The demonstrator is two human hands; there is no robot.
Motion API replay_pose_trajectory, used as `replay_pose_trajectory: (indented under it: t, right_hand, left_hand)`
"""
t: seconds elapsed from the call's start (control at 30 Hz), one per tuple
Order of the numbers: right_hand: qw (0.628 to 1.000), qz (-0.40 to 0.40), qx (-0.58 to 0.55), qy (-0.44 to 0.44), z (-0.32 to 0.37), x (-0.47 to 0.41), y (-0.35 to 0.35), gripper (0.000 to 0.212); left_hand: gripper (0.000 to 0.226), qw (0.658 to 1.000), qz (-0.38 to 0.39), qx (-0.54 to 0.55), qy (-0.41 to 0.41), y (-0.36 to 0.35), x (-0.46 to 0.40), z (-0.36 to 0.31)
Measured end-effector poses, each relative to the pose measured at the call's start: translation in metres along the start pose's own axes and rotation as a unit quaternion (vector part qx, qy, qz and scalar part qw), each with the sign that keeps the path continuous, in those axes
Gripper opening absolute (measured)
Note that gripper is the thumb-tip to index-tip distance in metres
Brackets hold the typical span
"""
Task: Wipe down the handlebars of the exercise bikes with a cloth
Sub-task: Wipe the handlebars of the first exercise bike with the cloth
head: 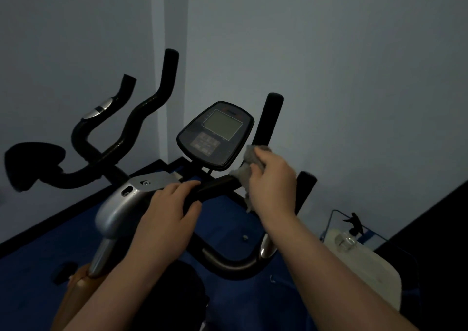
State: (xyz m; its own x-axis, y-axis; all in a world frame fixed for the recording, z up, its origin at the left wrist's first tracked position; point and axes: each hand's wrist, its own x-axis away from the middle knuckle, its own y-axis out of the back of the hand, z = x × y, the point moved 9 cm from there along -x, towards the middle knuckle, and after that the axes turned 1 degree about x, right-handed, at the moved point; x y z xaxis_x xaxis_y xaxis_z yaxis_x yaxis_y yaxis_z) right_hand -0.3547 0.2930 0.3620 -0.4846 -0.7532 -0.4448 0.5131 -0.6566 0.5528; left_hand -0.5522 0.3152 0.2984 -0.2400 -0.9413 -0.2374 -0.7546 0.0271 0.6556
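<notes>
Head view, dim room, blue floor.

Item: my right hand (272, 178), clenched around a grey cloth (244, 172), pressing it against the handlebar (217, 183) of the near exercise bike, at the bend where the crossbar turns up into the right upright grip (269, 118), just right of the console (215, 135).

Item: my left hand (169, 206), fingers curled over the crossbar left of the cloth, thumb under, grasping the bar to steady it.

Item: cloth. Soft, light and limp by the look of its crumpled edges; it should wrap a tube easily. Best bunched in the palm, as it is now.

Item: handlebar. Stiff tubing, dark padded grips that likely drag a little under the cloth.

Item: second bike's handlebars (141, 113), to the left, nobody touching them.

Item: spray bottle (350, 232), lower right, resting on something pale I cannot identify.
</notes>
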Motion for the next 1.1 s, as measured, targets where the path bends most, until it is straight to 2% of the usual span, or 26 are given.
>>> replay_pose_trajectory:
  t: [0.07,0.17,0.27,0.33,0.47,0.5,0.6,0.67,0.77,0.87,0.93,0.97,1.1]
  right_hand:
    - [0.999,0.011,-0.017,0.033,0.008,-0.002,0.009,0.028]
    - [0.998,-0.022,0.010,0.066,0.016,-0.022,0.024,0.023]
    - [0.998,0.018,0.050,0.041,0.012,-0.008,0.003,0.021]
    - [0.997,0.019,0.041,0.061,0.017,0.024,-0.014,0.021]
    - [0.983,0.144,0.005,0.116,0.038,0.063,-0.055,0.023]
    - [0.981,0.152,-0.001,0.121,0.041,0.057,-0.051,0.023]
    - [0.989,0.049,0.014,0.136,0.035,0.018,-0.009,0.021]
    - [0.993,0.023,0.036,0.106,0.024,0.010,0.001,0.020]
    - [0.985,0.091,0.062,0.131,0.032,0.049,-0.038,0.021]
    - [0.953,0.237,0.005,0.190,0.058,0.098,-0.082,0.021]
    - [0.935,0.304,-0.012,0.184,0.061,0.084,-0.085,0.020]
    - [0.933,0.312,-0.012,0.176,0.059,0.068,-0.079,0.020]
    - [0.965,0.194,0.035,0.173,0.055,0.035,-0.055,0.018]
  left_hand:
    - [0.040,1.000,0.002,0.001,-0.003,0.000,0.001,0.000]
    - [0.039,1.000,0.000,0.002,-0.007,0.001,0.001,-0.001]
    - [0.033,1.000,-0.017,0.020,-0.001,0.003,0.002,0.002]
    - [0.024,0.996,-0.051,0.072,0.019,0.008,0.005,0.008]
    - [0.021,0.974,-0.096,0.182,0.090,0.014,0.010,0.029]
    - [0.023,0.969,-0.098,0.200,0.107,0.016,0.012,0.033]
    - [0.024,0.970,-0.104,0.184,0.119,0.021,0.023,0.037]
    - [0.021,0.972,-0.123,0.159,0.121,0.025,0.036,0.038]
    - [0.019,0.966,-0.183,0.135,0.126,0.036,0.057,0.039]
    - [0.018,0.948,-0.239,0.160,0.136,0.043,0.074,0.045]
    - [0.019,0.941,-0.249,0.163,0.160,0.040,0.085,0.052]
    - [0.020,0.939,-0.249,0.160,0.176,0.036,0.092,0.057]
    - [0.031,0.929,-0.270,0.146,0.207,0.024,0.111,0.063]
